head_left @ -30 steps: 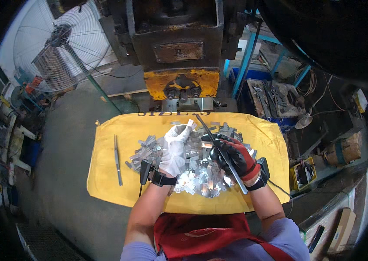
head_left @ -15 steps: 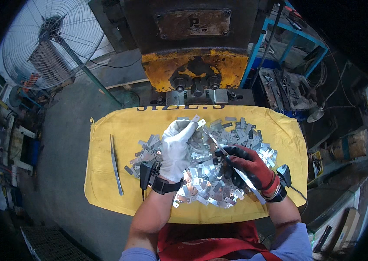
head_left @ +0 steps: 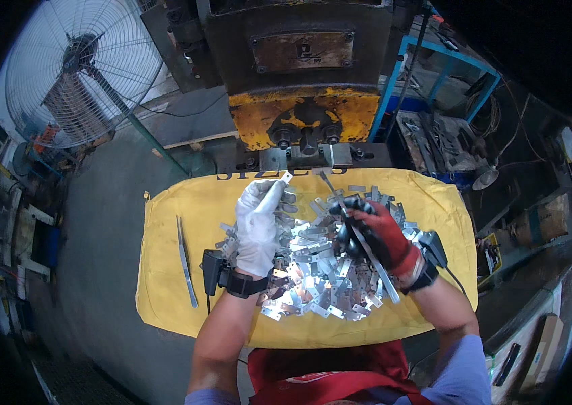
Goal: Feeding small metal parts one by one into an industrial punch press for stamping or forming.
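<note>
My left hand [head_left: 256,226], in a white glove, is closed with a small flat metal plate [head_left: 287,177] pinched between thumb and fingertips. The plate has a hole and points away from me. My right hand [head_left: 378,233], in a red glove with black palm and fingers, grips long metal tweezers [head_left: 382,275]. Their tips reach past the pile to the far edge of the yellow cloth, just before the press. A pale bit shows at the tips; whether it is a held plate I cannot tell. Beneath both hands spreads a pile of small metal plates [head_left: 326,287].
A second pair of tweezers [head_left: 187,263] lies on the yellow cloth [head_left: 164,283] at left. Beyond the cloth stands a press with a worn yellow ram [head_left: 245,121] and bolted metal tooling [head_left: 272,158]. A caged fan [head_left: 83,67] stands back left, a blue-framed rack [head_left: 448,61] back right.
The tweezers have moved forward toward the press, away from my left hand. My left hand has shifted left with its plate. The whole view has tilted slightly.
</note>
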